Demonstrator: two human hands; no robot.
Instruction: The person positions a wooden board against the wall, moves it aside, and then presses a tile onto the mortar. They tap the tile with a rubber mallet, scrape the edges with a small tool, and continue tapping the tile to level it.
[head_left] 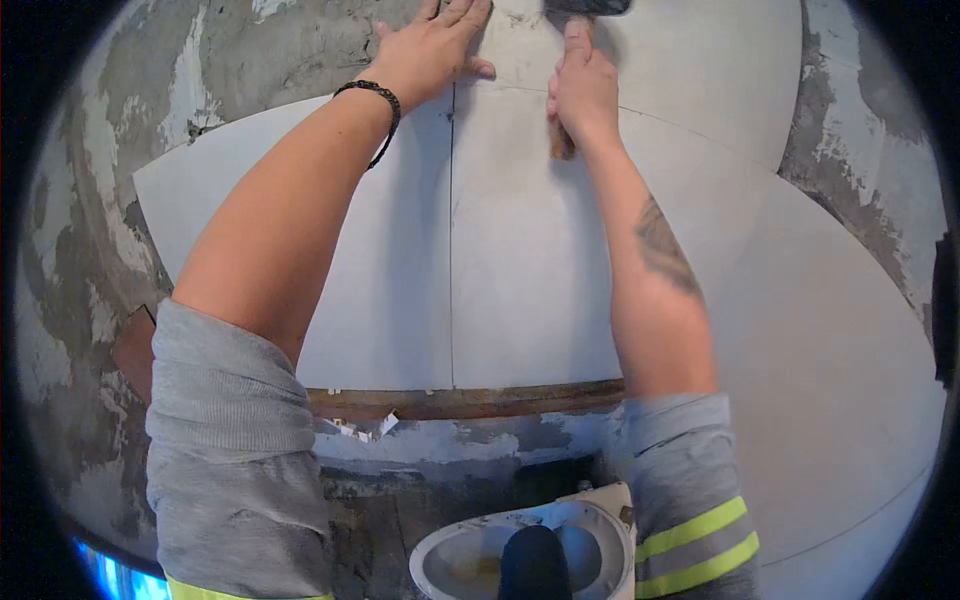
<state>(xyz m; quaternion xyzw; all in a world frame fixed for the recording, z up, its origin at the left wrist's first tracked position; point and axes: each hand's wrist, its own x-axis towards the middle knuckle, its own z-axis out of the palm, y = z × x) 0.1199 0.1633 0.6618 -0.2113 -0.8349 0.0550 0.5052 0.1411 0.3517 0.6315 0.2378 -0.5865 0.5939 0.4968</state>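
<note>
**Mallet raised at the tile joint: where this could slip**

The right hand [583,88] is closed around the wooden handle of a rubber mallet [585,8], thumb laid along the shaft, with the dark head at the very top of the view and partly cut off by the edge. Just left of the mallet, the left hand [432,45] lies flat and open, fingers spread, pressing on the upper wall tile [690,70] right beside the vertical joint [451,240] that runs down from under the palm.

The risks, as I judge them, start there. The left fingers sit very near the mallet head, so a strike that drifts toward them could catch a fingertip. A hard or off-centre blow near the tile's edge could chip or crack it, or push it out of line with the large grey tiles [520,260] below the mallet.

Further below the mallet, those tiles rest on a wooden ledger strip [470,400], with small white spacers [360,428] lying loose beneath its left part; jarring could shift that support. Lowest of all, well below the mallet, stands a bucket [530,550] on the floor, something to stumble over when stepping back.
</note>
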